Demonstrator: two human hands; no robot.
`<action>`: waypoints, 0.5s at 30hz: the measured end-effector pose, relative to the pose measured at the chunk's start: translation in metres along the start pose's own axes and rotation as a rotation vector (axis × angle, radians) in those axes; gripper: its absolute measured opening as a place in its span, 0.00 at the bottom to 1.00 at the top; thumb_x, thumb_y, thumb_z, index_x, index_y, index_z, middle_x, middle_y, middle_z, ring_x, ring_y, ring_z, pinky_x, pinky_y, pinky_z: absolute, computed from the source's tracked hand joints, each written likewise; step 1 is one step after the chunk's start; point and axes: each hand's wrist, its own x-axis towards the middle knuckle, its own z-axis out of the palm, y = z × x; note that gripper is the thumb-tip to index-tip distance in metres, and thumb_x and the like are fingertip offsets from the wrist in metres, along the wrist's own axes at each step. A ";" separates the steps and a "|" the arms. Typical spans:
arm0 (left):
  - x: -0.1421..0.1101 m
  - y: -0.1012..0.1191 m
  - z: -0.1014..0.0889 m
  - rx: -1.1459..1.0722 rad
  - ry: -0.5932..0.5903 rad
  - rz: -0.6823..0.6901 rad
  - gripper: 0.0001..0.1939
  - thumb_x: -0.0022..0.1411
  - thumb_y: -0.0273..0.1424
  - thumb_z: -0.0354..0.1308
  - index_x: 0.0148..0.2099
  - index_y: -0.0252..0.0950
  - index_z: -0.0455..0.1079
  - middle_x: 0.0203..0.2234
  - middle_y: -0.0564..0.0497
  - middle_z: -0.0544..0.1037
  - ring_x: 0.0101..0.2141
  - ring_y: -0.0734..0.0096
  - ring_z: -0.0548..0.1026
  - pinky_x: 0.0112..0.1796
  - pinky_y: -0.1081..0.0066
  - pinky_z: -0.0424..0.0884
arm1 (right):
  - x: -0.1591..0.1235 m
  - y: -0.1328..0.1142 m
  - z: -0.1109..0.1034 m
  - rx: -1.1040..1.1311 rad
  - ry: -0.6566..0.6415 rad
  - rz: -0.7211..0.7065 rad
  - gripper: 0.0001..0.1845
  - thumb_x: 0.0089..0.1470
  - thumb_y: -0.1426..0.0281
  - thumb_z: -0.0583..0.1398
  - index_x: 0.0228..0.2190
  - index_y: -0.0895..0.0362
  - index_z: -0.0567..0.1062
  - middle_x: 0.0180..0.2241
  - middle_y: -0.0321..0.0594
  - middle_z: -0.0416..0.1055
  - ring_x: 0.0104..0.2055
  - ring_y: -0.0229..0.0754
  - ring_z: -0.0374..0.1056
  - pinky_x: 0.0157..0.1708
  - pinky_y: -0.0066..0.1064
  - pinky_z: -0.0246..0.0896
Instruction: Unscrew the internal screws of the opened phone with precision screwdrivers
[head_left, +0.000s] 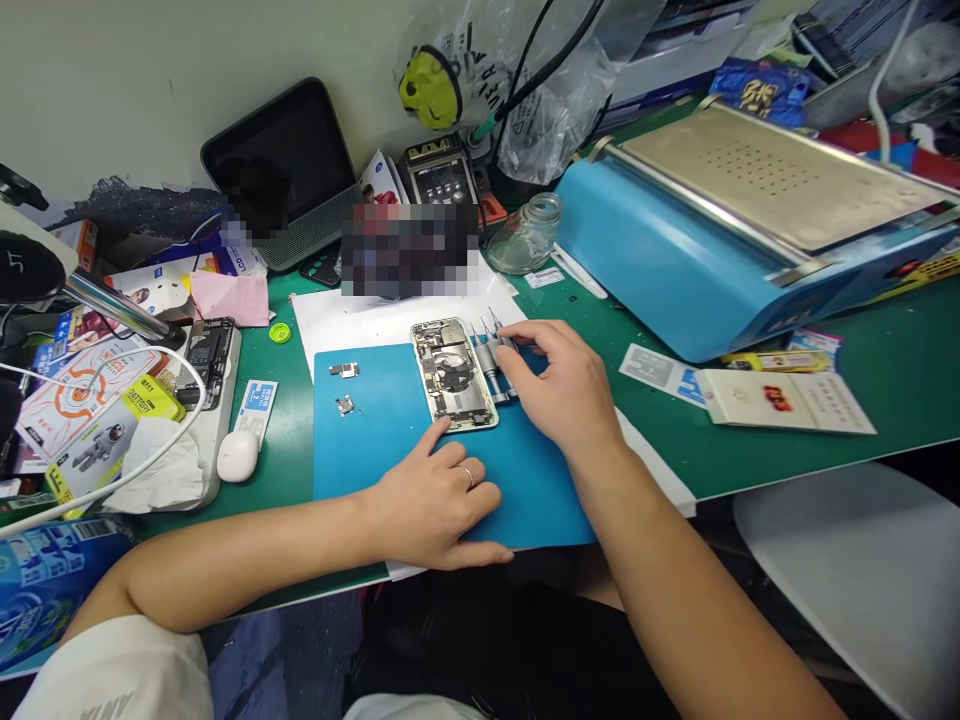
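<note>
An opened phone (452,372) lies face down on a blue work mat (390,440), its inner boards showing. My left hand (435,495) rests on the mat just below it, forefinger stretched to the phone's lower edge, other fingers curled, a ring on one. My right hand (559,385) sits right of the phone, fingers closed over a row of silver screwdrivers (491,350). Two small metal parts (344,370) (345,405) lie on the mat's left side.
A blue screen-separator machine (712,240) fills the right back. A glass jar (529,235), a dark tablet (289,165), a second opened phone (206,355), a white earbud case (237,456), packets and cables crowd the green table (862,370). A white stool (862,570) stands at right.
</note>
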 end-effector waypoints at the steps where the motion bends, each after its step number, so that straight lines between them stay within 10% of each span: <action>1: 0.000 0.000 0.000 0.000 -0.002 0.000 0.26 0.69 0.54 0.55 0.37 0.35 0.70 0.31 0.48 0.72 0.36 0.59 0.70 0.60 0.38 0.60 | 0.000 0.000 0.000 -0.003 -0.002 0.001 0.12 0.59 0.66 0.58 0.42 0.52 0.79 0.45 0.45 0.77 0.48 0.54 0.74 0.50 0.50 0.70; 15: 0.001 -0.002 0.001 0.010 0.055 0.025 0.26 0.69 0.54 0.54 0.35 0.35 0.70 0.29 0.49 0.70 0.33 0.62 0.68 0.63 0.47 0.58 | 0.000 0.005 0.001 -0.015 -0.023 -0.027 0.11 0.58 0.71 0.57 0.40 0.52 0.78 0.46 0.46 0.76 0.50 0.55 0.72 0.51 0.52 0.69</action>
